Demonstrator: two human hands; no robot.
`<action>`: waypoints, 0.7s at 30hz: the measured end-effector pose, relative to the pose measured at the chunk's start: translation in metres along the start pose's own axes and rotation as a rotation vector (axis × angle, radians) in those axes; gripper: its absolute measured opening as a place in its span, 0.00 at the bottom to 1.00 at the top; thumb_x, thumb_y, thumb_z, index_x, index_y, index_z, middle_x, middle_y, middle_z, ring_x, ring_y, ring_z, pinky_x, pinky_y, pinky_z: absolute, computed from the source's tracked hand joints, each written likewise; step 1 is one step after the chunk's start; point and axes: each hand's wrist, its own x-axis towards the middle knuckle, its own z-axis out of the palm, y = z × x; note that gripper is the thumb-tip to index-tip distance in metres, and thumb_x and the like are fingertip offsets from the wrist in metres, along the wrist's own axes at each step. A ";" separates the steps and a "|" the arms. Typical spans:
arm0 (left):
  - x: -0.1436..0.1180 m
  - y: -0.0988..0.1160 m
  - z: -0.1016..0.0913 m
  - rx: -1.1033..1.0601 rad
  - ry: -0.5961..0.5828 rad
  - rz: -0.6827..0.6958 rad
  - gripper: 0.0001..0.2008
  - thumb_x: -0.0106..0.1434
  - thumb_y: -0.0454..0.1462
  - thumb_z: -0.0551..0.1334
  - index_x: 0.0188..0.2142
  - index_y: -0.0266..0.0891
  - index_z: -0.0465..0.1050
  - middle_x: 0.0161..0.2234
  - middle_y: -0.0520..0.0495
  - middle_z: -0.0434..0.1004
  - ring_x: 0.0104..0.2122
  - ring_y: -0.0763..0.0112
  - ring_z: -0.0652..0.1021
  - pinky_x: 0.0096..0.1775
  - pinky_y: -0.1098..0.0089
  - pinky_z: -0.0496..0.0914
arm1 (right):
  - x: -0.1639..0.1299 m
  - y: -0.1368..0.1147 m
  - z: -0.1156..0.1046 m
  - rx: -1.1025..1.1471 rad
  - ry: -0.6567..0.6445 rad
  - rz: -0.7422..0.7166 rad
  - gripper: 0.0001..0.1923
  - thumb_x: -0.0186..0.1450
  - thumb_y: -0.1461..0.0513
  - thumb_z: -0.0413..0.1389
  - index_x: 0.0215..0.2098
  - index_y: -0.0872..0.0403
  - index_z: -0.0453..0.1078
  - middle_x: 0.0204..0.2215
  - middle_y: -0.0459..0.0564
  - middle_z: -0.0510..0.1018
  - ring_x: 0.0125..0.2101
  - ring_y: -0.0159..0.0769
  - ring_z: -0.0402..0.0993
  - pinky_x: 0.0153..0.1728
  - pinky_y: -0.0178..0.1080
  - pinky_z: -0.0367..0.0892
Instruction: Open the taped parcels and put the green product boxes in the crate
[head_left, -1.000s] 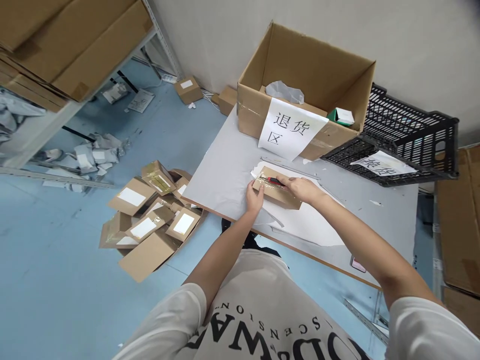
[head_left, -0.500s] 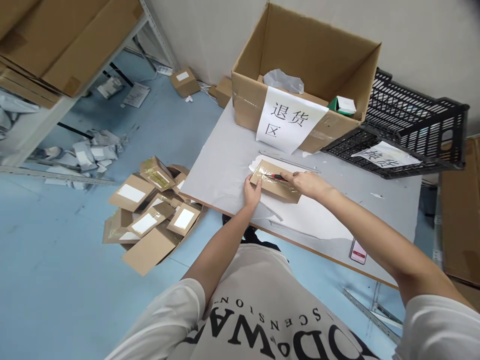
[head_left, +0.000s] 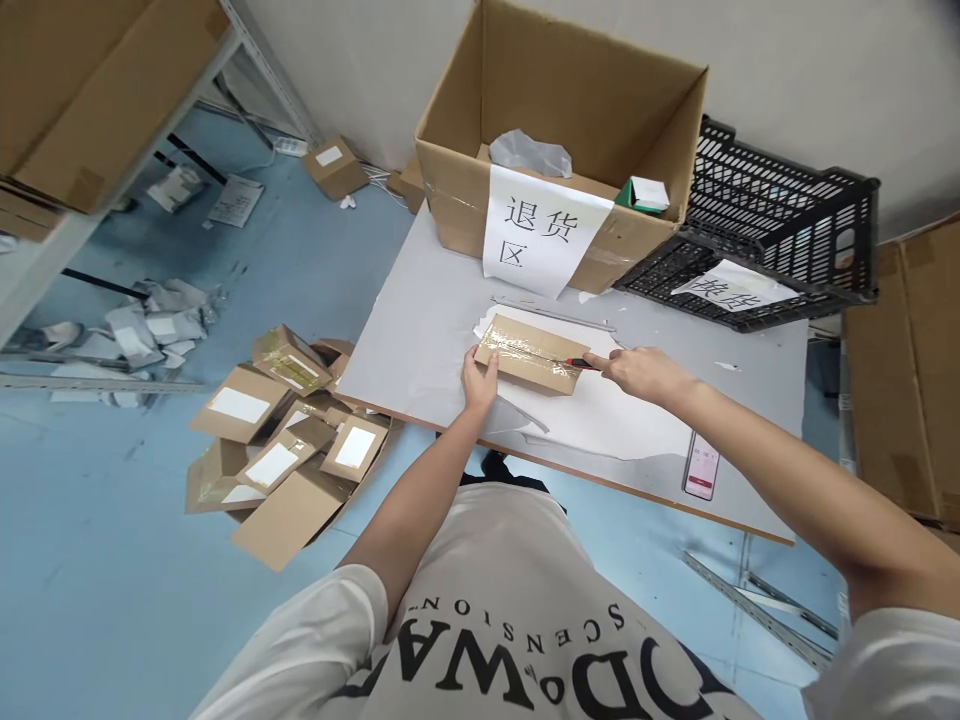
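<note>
So there's one flat brown cardboard parcel (head_left: 529,352) lying near the front-left part of the grey worktop (head_left: 435,330), shiny clear tape running along its top. The person's left hand (head_left: 480,380) is pressed on the parcel's near-left corner, fingers partly curled over the edge. The right hand (head_left: 643,371) is closed around a red-handled cutter (head_left: 579,364), whose tip touches the parcel's right end. Under the parcel are some loose white paper sheets (head_left: 600,420). One phone (head_left: 700,466) lies screen-up by the worktop's front edge, to the right. At the back edge sits one big open cardboard box (head_left: 600,100) with a white paper sign (head_left: 536,243) taped on the front; inside are a crumpled clear plastic bag (head_left: 529,154) and a small green-and-white carton (head_left: 645,194). Just right of it is one black plastic lattice crate (head_left: 780,220) with another paper slip (head_left: 731,285). Down on the blue floor (head_left: 112,560), left of the worktop, is a heap of small brown boxes (head_left: 277,440), roughly ten, several with white labels.
</note>
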 end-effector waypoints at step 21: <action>0.009 0.006 -0.021 0.309 -0.159 0.113 0.34 0.59 0.50 0.59 0.59 0.34 0.55 0.55 0.33 0.64 0.54 0.57 0.69 0.54 0.60 0.64 | -0.068 0.003 0.156 1.104 0.399 0.386 0.27 0.68 0.52 0.43 0.63 0.49 0.53 0.34 0.51 0.77 0.23 0.32 0.70 0.26 0.36 0.65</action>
